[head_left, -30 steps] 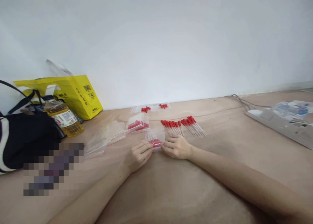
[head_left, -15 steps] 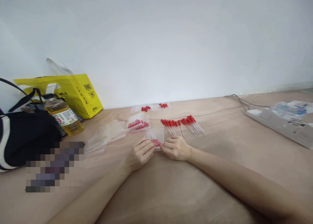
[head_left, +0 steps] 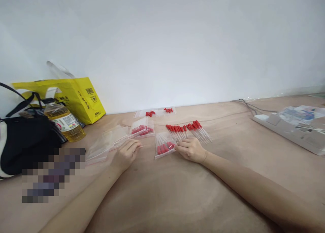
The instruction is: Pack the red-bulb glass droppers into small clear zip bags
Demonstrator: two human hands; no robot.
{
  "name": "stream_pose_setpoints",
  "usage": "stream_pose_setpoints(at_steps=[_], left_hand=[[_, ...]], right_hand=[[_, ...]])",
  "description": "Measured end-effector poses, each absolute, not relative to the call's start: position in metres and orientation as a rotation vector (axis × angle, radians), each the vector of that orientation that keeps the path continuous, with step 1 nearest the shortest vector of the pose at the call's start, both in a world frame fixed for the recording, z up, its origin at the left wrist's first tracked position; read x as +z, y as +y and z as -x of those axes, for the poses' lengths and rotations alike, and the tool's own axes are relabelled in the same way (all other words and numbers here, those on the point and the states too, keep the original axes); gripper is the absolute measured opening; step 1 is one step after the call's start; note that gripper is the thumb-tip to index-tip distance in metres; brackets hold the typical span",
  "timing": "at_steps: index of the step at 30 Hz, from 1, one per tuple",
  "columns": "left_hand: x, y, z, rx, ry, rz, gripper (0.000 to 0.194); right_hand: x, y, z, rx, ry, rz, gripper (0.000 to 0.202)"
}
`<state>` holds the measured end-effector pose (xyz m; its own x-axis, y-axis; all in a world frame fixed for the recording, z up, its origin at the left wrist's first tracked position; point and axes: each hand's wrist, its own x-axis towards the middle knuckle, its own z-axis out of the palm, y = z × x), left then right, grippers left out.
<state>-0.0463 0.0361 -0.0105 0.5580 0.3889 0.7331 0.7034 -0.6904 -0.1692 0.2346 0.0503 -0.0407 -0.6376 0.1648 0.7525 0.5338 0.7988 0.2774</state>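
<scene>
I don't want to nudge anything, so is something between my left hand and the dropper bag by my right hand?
Nothing visible is in the way: only tabletop shows between your left hand and the clear bag of red-topped droppers. Your right hand is at the bag's right edge.

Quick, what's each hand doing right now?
Left hand: fingers curled, nothing visibly held; open or closed can't be told.
Right hand: closed on the edge of a filled clear bag.

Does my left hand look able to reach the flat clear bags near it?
Probably yes: the left hand appears empty, and the flat clear bags lie just beside it, with nothing visible between them.
</scene>
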Motion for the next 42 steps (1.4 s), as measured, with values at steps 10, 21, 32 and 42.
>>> stream_pose_setpoints(at_steps=[10,21,32,42], left_hand=[[-0.022,0.020,0.002,-1.885,-2.197,3.032,0.026],[0.008,0.031,-0.002,-1.684,-2.151,2.630,0.031],[0.023,0.150,0.011,-1.124,-2.428,2.113,0.015],[0.014,0.105,0.017,-0.770,-2.145,1.971,0.020]], right_hand=[[-0.042,0.037,-0.219,-0.425,-2.307,0.523,0.023],[-0.035,0.031,-0.228,-0.153,-2.484,0.495,0.023],[-0.038,0.036,-0.226,-0.156,-2.502,0.520,0.023],[-0.039,0.037,-0.226,-0.366,-2.353,0.813,0.018]])
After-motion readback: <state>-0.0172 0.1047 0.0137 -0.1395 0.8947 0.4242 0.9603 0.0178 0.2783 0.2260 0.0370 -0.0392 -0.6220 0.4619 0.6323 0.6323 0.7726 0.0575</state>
